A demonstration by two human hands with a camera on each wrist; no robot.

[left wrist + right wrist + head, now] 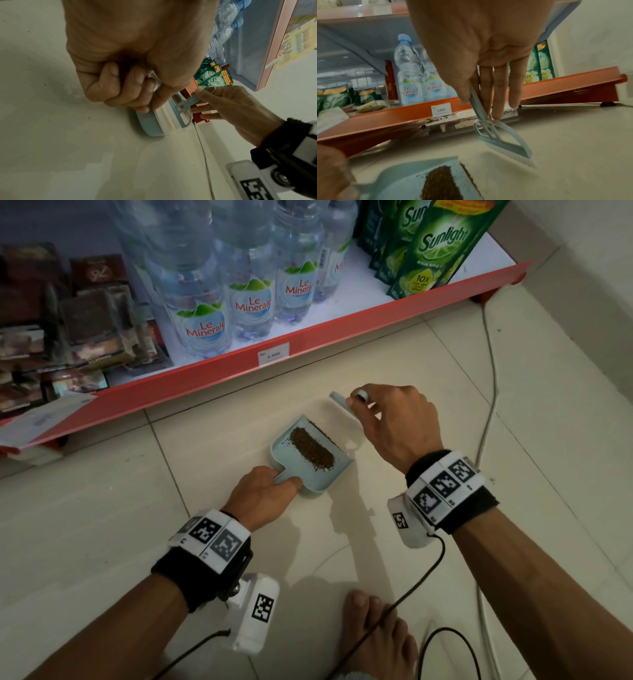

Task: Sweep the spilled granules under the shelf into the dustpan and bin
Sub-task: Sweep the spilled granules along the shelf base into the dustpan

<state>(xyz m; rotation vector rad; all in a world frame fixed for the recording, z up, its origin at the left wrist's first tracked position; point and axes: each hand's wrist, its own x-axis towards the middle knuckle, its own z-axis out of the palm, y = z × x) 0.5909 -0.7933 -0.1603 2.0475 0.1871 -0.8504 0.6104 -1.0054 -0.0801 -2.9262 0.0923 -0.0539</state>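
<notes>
A light blue dustpan (323, 478) lies flat on the pale tile floor, a strip of brown granules (311, 448) inside it. My left hand (274, 486) grips the dustpan's short handle, fingers curled round it (120, 88). My right hand (387, 419) pinches the handle of a small blue brush (339, 401) between thumb and forefinger, the other fingers straight. The brush head (505, 143) with white bristles stands on the floor just right of the dustpan's (406, 178) open lip. From the head view, the right hand hides most of the brush head.
The red bottom shelf (308, 347) runs along the far side, holding water bottles (250, 302) and green Sunlight pouches (435, 244). Dark specks (510, 112) lie in the gap under it. A white cable (491, 371) trails at right. My bare foot (373, 631) is behind.
</notes>
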